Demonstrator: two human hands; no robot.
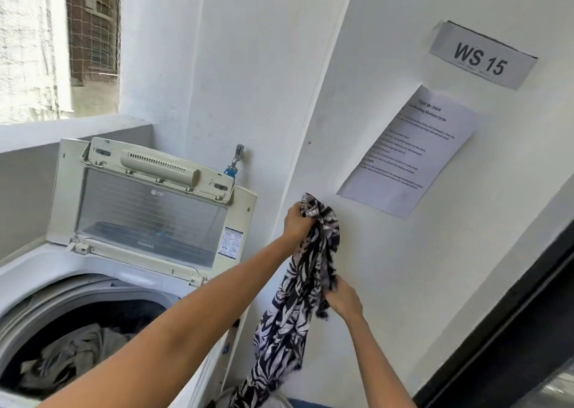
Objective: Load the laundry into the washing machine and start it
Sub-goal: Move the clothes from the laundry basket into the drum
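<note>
With the left hand [298,221] gripping the top of the patterned garment [298,299] and the right hand [343,299] pinching its middle, bunch the hanging tail, then swing it toward eight o'clock over the rim into the washer drum [102,308], onto the grey clothes [77,351].

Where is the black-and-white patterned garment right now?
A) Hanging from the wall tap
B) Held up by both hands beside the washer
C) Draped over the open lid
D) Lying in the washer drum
B: the left hand grips the patterned garment at its top and the right hand grips it lower down, to the right of the open washing machine.
</note>
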